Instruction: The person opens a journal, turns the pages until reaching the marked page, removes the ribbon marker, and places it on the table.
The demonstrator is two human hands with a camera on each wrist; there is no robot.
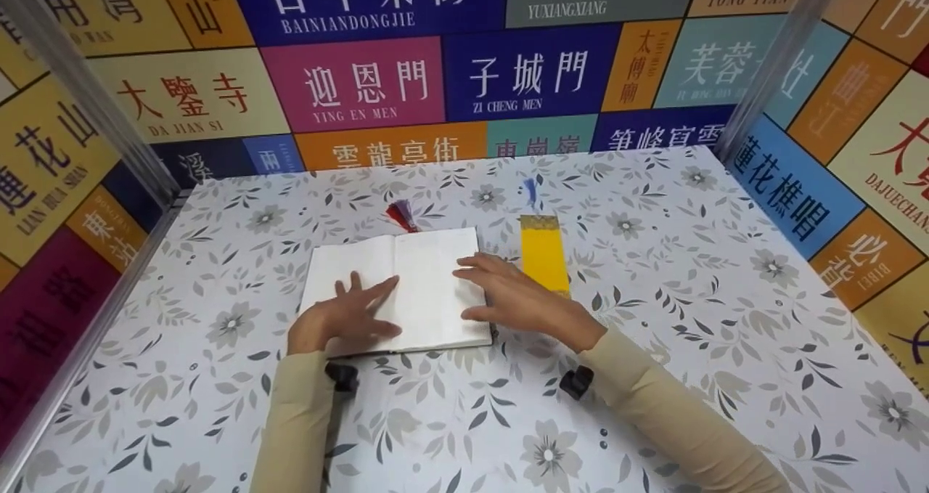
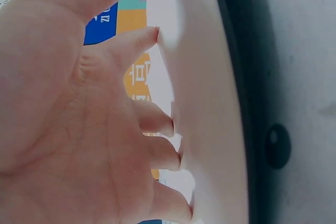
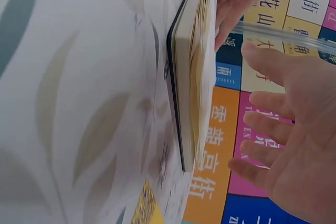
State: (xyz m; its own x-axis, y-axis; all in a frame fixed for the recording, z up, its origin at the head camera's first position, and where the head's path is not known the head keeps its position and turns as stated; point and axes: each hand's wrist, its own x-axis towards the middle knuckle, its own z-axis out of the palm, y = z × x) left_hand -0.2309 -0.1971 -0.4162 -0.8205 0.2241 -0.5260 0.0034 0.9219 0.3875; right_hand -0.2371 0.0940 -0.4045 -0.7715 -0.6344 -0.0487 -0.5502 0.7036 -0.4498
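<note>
An open notebook (image 1: 434,290) with blank white pages and a dark cover lies on the table, spread flat. My left hand (image 1: 348,315) rests on its left page with spread fingers, the fingertips touching the paper in the left wrist view. Over the right page's outer edge is my right hand (image 1: 512,293), fingers extended and loosely apart. In the right wrist view that hand (image 3: 294,129) is raised off the notebook's page edges (image 3: 184,87) and holds nothing. A red and purple tassel (image 1: 403,216) sticks out from the notebook's top.
Right of the notebook lies a yellow bookmark-like strip (image 1: 543,253) with patterned gold ends and a blue tassel (image 1: 531,192) above it. The table (image 1: 435,442) wears a white floral cover. Behind it stands a wall (image 1: 355,79) of colourful panels with Chinese lettering.
</note>
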